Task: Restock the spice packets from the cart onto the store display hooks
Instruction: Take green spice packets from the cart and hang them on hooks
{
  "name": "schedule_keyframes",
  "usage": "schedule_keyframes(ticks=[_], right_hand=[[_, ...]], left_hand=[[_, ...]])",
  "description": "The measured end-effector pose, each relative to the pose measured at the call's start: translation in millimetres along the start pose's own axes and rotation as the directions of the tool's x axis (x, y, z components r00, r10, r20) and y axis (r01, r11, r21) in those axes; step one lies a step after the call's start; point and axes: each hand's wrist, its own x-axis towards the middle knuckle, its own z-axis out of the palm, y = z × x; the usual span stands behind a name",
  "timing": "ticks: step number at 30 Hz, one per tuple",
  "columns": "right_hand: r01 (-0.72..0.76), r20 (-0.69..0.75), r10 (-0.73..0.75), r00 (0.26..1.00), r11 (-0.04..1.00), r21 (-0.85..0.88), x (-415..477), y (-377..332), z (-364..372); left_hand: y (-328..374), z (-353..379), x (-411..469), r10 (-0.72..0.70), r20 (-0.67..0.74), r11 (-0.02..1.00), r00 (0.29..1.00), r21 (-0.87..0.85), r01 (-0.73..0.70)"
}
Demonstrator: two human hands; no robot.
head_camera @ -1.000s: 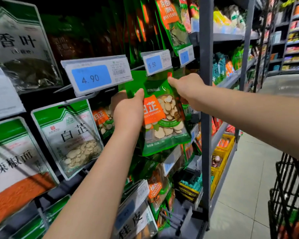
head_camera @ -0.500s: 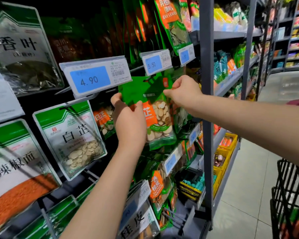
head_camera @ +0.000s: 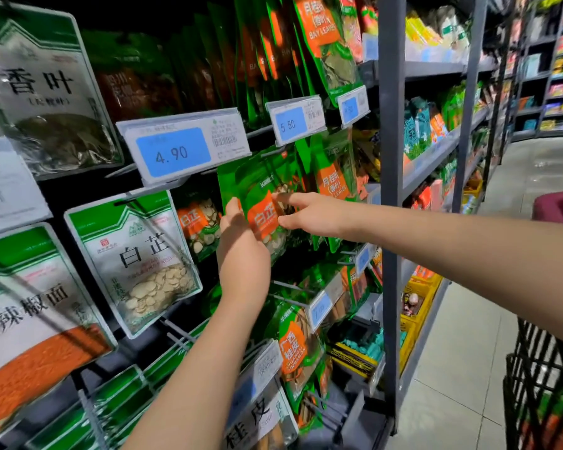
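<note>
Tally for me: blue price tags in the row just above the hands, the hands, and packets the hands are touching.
3 price tags
2 hands, left and right
1 packet
Total: 6

- Above the left hand [head_camera: 242, 245] the 4.90 price tag [head_camera: 182, 147] juts out; above the right hand [head_camera: 312, 216], the 5.50 price tag [head_camera: 294, 123].
- Between the hands hangs the spice packet [head_camera: 260, 190].
- Right of the right hand stands a grey upright [head_camera: 391, 190].
- Below both, bare hook wires [head_camera: 286, 284] protrude.
- Behind the forearms the aisle floor [head_camera: 452, 368] is open to the cart [head_camera: 540, 368].
</note>
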Motion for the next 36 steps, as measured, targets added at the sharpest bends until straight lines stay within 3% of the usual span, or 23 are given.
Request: schedule_keyframes(ticks=[3,9,13,18,22,24,27,31,33,36], right_hand=[[-0.025,0.005,0.025,1.000,0.999,-0.047,-4.3,-3.9,-2.6],[-0.045,-0.024,0.040,0.999,0.948,-0.314,-32.3,-13.1,-13.4],[-0.020,-0.052,-0.003,0.999,0.903,-0.430,-84.6,-20.8,-30.7],[0.002,-0.180,-0.099,0.979,0.880,-0.474,-184.6,-24.6,-58.0],[-0.011,-0.260,-0.143,0.955,0.859,-0.512,-272.8,-8.9,-73.8],[-0.113,-0.237,-0.021,0.971,0.836,-0.537,-314.8,4.6,-80.2],[-0.305,-0.152,0.267,0.952,0.766,-0.566,-367.2,24.4,-86.1],[-0.465,-0.076,0.512,0.856,0.698,-0.545,-423.3,43.3,-82.1],[-0.493,-0.059,0.554,0.830,0.681,-0.542,-442.3,53.4,-78.4],[-0.508,0.034,0.623,0.781,0.667,-0.545,-458.5,69.6,-73.0]], left_hand=[[-1.8,-4.0,-7.1,0.009,-0.013,1.000,1.000,-0.030,-0.009],[11.8,-18.7,-35.7,0.131,0.015,0.988,0.991,0.082,-0.132],[34.9,-38.7,-57.3,0.247,0.008,0.967,0.969,0.065,-0.247],[83.1,-70.8,-96.3,0.400,0.178,0.912,0.899,-0.175,-0.372],[135.4,-97.5,-142.1,0.410,0.367,0.860,0.835,-0.460,-0.219],[159.7,-104.2,-166.0,0.505,0.456,0.835,0.733,-0.472,-0.283],[186.6,-104.2,-197.0,0.595,0.671,0.781,0.442,-0.352,-0.516],[209.3,-93.7,-227.0,0.375,0.921,0.727,0.105,-0.222,-0.649],[218.6,-82.4,-236.5,0.243,0.970,0.690,0.005,-0.169,-0.704],[235.4,-59.6,-244.6,0.176,0.983,0.596,-0.048,-0.145,-0.790]])
